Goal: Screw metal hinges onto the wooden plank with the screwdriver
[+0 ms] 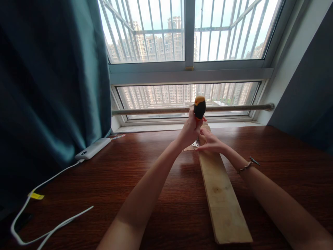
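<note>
My left hand (191,127) is closed around the black and orange handle of a screwdriver (199,107). The handle stands upright above the far part of a long wooden board (221,198), and its tip is hidden behind my hands. My right hand (210,141) rests on the board, thumb and fingers curled in beside a small silver metal piece with holes (195,142), which looks like a hinge. What the right fingertips grip is hidden. A flat light-brown piece (189,148) shows under the metal piece, left of the board.
The board lies lengthwise on a dark wooden tabletop (156,166). At left are a white power bank (93,148), a white cable (49,180) and a yellow tag (37,196). A dark screw (254,160) shows beside my right wrist's bracelet (244,168). A metal rail (151,111) crosses the window.
</note>
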{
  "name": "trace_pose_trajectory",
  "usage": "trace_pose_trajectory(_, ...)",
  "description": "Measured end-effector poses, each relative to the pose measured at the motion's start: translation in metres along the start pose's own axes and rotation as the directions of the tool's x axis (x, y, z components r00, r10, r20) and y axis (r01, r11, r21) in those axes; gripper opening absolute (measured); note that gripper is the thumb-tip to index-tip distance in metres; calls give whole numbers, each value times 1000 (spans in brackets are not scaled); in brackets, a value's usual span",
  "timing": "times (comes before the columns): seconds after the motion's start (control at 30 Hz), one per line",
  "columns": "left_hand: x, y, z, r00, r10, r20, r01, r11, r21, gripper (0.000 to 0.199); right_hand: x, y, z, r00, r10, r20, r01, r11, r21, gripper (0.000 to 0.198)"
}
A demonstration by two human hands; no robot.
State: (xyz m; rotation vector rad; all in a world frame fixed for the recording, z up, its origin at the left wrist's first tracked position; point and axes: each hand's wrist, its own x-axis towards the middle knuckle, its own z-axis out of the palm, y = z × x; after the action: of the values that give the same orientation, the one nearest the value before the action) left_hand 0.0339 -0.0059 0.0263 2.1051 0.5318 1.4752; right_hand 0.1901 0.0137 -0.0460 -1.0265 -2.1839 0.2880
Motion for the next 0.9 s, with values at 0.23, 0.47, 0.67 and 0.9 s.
trace_pose_trajectory(0.23,-4,-5,9,994,-1,-112,9,997,73,27,0,0,1,1000,6,-4,-6,999,-36,85)
trace_pose_trajectory(0.47,1,-9,-1,962,-12,-275,61,983,172,24,0,-3,-1,1000,17,0,-17,1000,-12,71)
trace_pose_trajectory(0.67,3,-2,-3,995,-62,-79,57,996,-63,24,-1,-5,-1,999,34,-6,-34,999,-21,69)
trace_pose_trajectory(0.9,-2,-6,6,1000,-11,-13,11,999,33,26,0,-1,1,1000,14,-17,-16,997,-75,85)
